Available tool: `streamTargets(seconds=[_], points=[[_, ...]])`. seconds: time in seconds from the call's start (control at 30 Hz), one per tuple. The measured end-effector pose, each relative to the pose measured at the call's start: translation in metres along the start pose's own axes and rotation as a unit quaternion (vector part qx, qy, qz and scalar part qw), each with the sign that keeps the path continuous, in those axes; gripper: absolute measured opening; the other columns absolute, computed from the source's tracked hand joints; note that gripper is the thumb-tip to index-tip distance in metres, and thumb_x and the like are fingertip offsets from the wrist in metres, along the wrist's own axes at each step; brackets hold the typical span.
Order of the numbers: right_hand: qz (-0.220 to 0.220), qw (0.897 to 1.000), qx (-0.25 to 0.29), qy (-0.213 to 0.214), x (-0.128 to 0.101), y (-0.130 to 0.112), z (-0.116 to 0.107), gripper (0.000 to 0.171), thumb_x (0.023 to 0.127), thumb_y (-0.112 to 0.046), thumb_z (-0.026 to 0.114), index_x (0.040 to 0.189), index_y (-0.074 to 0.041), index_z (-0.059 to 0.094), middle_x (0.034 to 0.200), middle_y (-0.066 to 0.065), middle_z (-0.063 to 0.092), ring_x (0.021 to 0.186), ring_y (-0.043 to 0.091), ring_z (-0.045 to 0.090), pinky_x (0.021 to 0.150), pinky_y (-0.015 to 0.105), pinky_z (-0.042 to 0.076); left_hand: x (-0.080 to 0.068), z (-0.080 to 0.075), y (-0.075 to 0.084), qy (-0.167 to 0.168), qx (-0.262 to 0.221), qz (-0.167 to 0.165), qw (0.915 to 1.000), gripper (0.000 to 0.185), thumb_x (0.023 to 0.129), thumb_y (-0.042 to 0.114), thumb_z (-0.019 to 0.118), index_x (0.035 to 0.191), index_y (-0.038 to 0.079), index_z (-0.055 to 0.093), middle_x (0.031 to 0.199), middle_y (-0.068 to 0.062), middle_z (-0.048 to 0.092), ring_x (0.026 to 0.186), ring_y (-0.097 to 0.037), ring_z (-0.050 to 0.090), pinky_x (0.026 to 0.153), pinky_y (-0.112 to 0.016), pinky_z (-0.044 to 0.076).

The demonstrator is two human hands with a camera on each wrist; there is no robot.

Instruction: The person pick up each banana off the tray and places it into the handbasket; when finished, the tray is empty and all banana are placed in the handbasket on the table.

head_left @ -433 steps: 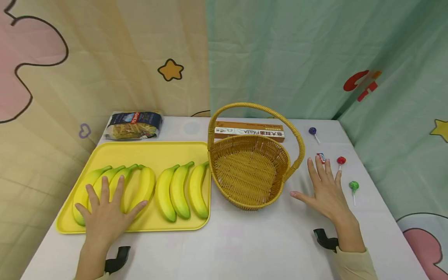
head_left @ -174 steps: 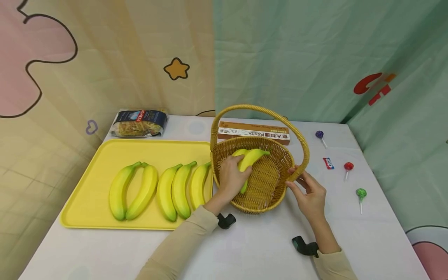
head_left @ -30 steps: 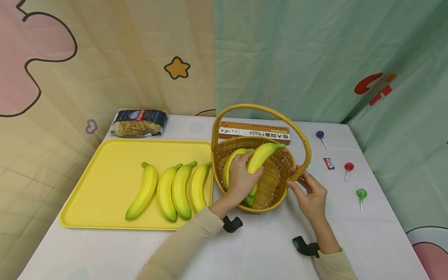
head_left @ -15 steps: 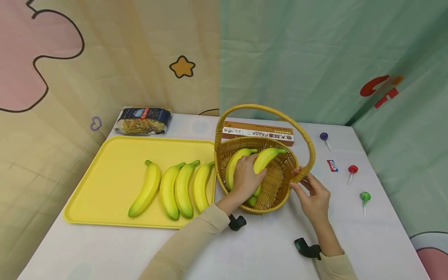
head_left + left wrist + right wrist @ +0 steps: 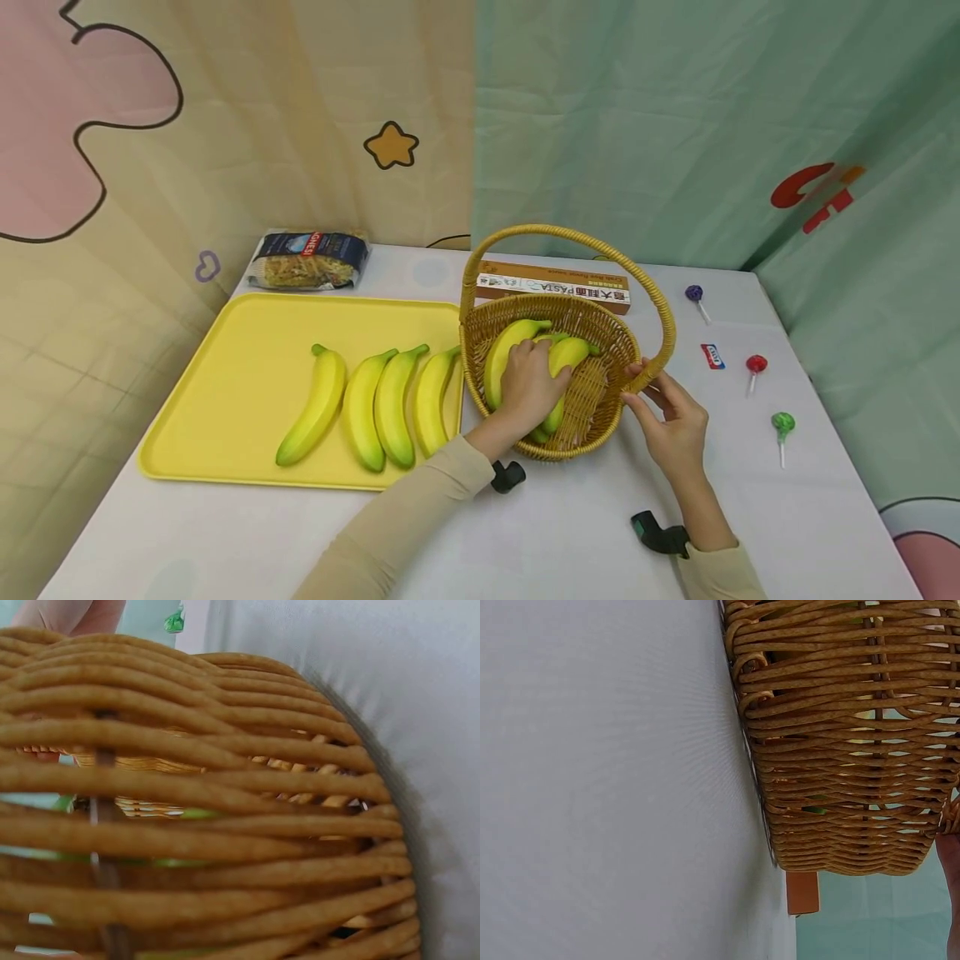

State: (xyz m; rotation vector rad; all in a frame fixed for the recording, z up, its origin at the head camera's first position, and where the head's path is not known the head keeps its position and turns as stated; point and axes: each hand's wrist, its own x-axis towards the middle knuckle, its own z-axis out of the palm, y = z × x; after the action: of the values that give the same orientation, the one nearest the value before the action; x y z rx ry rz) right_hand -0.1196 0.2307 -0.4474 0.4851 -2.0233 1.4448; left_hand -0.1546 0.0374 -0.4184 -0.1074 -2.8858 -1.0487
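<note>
- Lowered since a moment ago: curved yellow banana [image 5: 564,360], now inside round woven wicker basket [image 5: 609,402].
- Left hand [image 5: 527,387] fingers curled around it.
- Right hand [image 5: 672,417] pinching basket rim.

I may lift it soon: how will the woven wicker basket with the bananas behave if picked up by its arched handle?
The woven wicker basket looks stiff and probably light. Its yellow bananas lie toward its left side, so it may tilt that way. The tall arched handle may let it swing.
</note>
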Motion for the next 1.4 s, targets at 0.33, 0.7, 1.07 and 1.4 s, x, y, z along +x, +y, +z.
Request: streamTargets(seconds=[0.33,0.7,1.07,1.4], points=[[0.001,1.0,-0.003,-0.001,0.0,0.0,0.0,0.063,0.063,0.03,0.071,0.123,0.014,0.06,0.106,0.032,0.066,0.104,0.006,0.067,0.086,0.016,0.052,-0.005,-0.001,0.0,-0.013,-0.017,0.025,0.9995,0.044,0.091,0.032,0.067,0.126,0.005,0.065,0.118,-0.013,0.061,0.103,-0.024,0.054,0.073,-0.03,0.047],[0.002,1.0,0.001,0.001,0.001,-0.001,0.001,0.06,0.064,0.03,0.071,0.121,0.015,0.06,0.106,0.032,0.066,0.104,0.006,0.067,0.086,0.017,0.052,-0.04,-0.043,-0.009,0.007,-0.15,0.088,0.9848,0.045,0.09,0.026,0.068,0.13,0.005,0.062,0.123,-0.01,0.058,0.112,-0.025,0.053,0.087,-0.038,0.046],[0.007,1.0,-0.007,-0.002,0.001,-0.001,0.0,0.06,0.065,0.028,0.071,0.123,0.013,0.06,0.106,0.032,0.067,0.104,0.005,0.067,0.086,0.016,0.052,-0.073,-0.131,-0.11,0.191,-0.138,0.008,0.9718,0.043,0.085,0.009,0.073,0.127,0.001,0.063,0.123,-0.019,0.061,0.105,-0.033,0.058,0.08,-0.036,0.05],[0.001,1.0,0.0,-0.003,0.0,0.0,0.0,0.06,0.064,0.029,0.071,0.122,0.014,0.06,0.106,0.032,0.066,0.104,0.005,0.067,0.086,0.016,0.052,-0.105,-0.177,-0.189,0.303,-0.085,-0.094,0.9444,0.044,0.085,0.005,0.071,0.128,-0.002,0.061,0.121,-0.02,0.06,0.099,-0.009,0.051,0.076,-0.01,0.038]])
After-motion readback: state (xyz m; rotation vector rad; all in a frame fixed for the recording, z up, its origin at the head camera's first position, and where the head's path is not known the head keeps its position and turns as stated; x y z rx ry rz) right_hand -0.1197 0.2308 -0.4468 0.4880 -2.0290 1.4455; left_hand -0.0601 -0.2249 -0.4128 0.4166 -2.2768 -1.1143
